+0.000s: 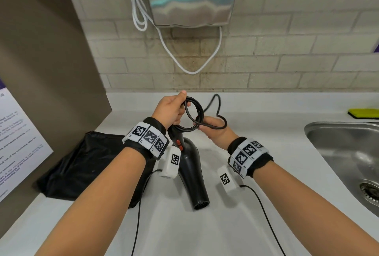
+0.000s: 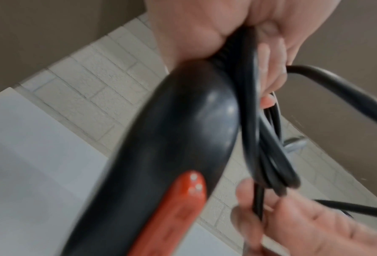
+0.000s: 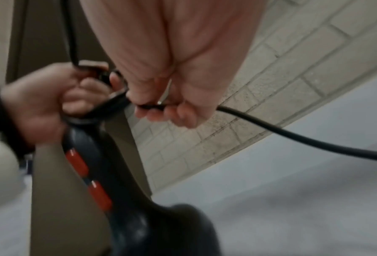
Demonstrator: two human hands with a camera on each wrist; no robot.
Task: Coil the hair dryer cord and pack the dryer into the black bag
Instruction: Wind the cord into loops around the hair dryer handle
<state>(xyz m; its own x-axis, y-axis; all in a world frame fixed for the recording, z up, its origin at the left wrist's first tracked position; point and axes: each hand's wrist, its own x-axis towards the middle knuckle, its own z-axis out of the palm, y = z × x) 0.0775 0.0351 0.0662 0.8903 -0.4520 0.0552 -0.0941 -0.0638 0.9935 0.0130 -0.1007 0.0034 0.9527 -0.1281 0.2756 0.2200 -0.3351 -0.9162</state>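
A: Item one, hair dryer [image 1: 192, 171]: where is it sitting?

B: It is hanging nozzle-down over the desk [image 1: 256, 225], handle up in the left hand [image 1: 170, 110], whose grip is closing round the handle top and the coiled loops of cord [image 1: 193, 115].

A: Item two, right hand [image 1: 215, 130]?

B: Its grip is pinching the cord just beside the coil (the loose end is trailing toward the wall).

A: Item three, black bag [image 1: 86, 165]?

B: It is lying flat on the desk, left of the dryer.
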